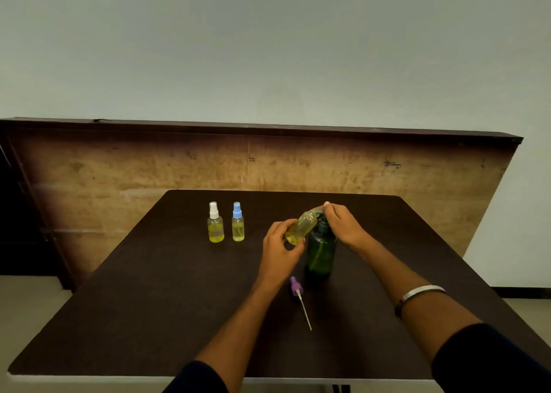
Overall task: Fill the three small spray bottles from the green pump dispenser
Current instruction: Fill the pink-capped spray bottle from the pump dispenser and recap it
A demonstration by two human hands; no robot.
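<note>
- Table (149,318): one, dark brown top, carrying every item listed below.
- Green pump dispenser (320,252): one, upright, right of the table's centre, between the two hands; its dark pump head sits under the right hand.
- Left hand (278,251): fingers curled round the lower body of the open spray bottle, thumb on the near side, holding it tilted with its mouth up against the pump spout.
- Right hand (343,224): fingers bent down over the pump head and touching it, fingertips reaching the mouth of the tilted bottle; whether they grip or only press, I cannot tell.
- Small spray bottles: three in all.
  - Open spray bottle (301,227): one, capless, holding yellow liquid, raised off the table in the left fingers, just left of the dispenser's neck.
  - White-capped bottle (215,223): one, upright toward the far edge, left of centre, yellow liquid inside.
  - Blue-capped bottle (238,222): one, upright just beside the white-capped one, on its right.
- Purple sprayer cap (296,286): one, lying flat with its white dip tube pointing toward the near edge, just near of the dispenser.
</note>
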